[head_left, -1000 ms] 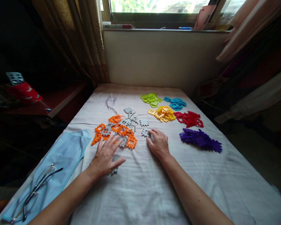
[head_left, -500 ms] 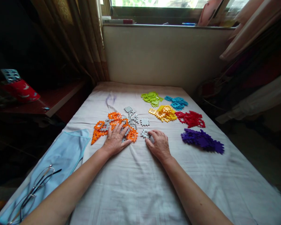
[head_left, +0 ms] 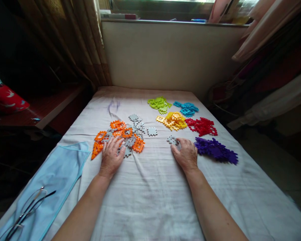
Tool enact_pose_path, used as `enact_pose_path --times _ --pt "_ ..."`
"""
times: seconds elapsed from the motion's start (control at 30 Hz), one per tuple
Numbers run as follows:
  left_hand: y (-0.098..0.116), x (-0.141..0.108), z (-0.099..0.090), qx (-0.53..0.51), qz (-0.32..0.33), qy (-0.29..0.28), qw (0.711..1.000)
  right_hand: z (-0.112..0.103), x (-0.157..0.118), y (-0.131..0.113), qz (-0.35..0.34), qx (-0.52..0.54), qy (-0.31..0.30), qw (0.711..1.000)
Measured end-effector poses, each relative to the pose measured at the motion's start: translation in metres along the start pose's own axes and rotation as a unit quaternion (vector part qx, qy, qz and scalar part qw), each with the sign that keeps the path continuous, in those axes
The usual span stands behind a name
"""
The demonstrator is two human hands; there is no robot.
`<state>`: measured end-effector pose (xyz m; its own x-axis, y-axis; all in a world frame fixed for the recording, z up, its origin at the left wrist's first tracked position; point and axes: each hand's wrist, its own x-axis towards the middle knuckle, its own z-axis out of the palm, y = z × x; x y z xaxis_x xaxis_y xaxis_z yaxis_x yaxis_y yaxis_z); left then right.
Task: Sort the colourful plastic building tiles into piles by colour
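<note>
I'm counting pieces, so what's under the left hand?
Orange pieces and gray pieces show around the left hand; whatever it covers is hidden, so I can't tell.

Bare from left hand [head_left: 112, 159] and right hand [head_left: 187, 154] up along both forearms [head_left: 213, 201], tapering toward slimmer wrists [head_left: 192, 170]; lightly creased across the back of the right hand, marked by a small spot [head_left: 227, 223] on the right forearm.

- Daylight from the window [head_left: 163, 10], glaring at the top edge
- Both sides sunk in dark shadow
- Pale cloth [head_left: 145, 201] softly lit
- Wide-angle stretching toward edges
</note>
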<state>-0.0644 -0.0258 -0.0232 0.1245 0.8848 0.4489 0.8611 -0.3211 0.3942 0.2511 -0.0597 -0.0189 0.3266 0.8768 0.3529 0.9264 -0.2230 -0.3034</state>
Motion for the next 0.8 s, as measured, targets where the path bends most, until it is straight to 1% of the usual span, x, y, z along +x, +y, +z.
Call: enact_pose_path --times 0.07,0.13,0.23,0.33,0.43,0.5,0.57,0.7,0.8 --pt "-0.007 0.004 -0.002 -0.013 -0.007 0.022 1.0 -0.002 -0.002 -0.003 0.002 -0.005 0.001 1.0" --pt "-0.015 0.007 -0.004 -0.032 -0.009 0.039 0.999 -0.004 -0.003 -0.011 -0.008 0.0 0.013 1.0" --pt "-0.023 0.01 -0.007 -0.068 -0.007 0.056 0.996 -0.007 -0.001 -0.034 -0.056 0.037 0.02 0.998" --pt "-0.024 0.011 -0.01 -0.087 -0.007 0.061 0.994 -0.003 0.006 -0.064 -0.107 0.1 -0.013 0.989" --pt "-0.021 0.01 -0.01 -0.087 -0.007 0.054 0.995 0.008 0.013 -0.089 -0.117 0.16 -0.064 0.978" --pt "-0.019 0.009 -0.008 -0.073 0.005 0.042 0.996 0.018 0.015 -0.098 -0.112 0.183 -0.08 0.973" --pt "-0.016 0.007 -0.008 -0.046 0.027 0.022 0.998 0.026 0.015 -0.1 -0.103 0.18 -0.068 0.976" --pt "-0.006 0.003 -0.01 0.016 0.073 -0.051 0.996 0.04 0.021 -0.094 -0.085 0.118 -0.027 0.989" --pt "0.001 0.001 -0.014 0.041 0.104 -0.103 0.988 0.045 0.033 -0.091 -0.086 0.078 -0.048 0.992"
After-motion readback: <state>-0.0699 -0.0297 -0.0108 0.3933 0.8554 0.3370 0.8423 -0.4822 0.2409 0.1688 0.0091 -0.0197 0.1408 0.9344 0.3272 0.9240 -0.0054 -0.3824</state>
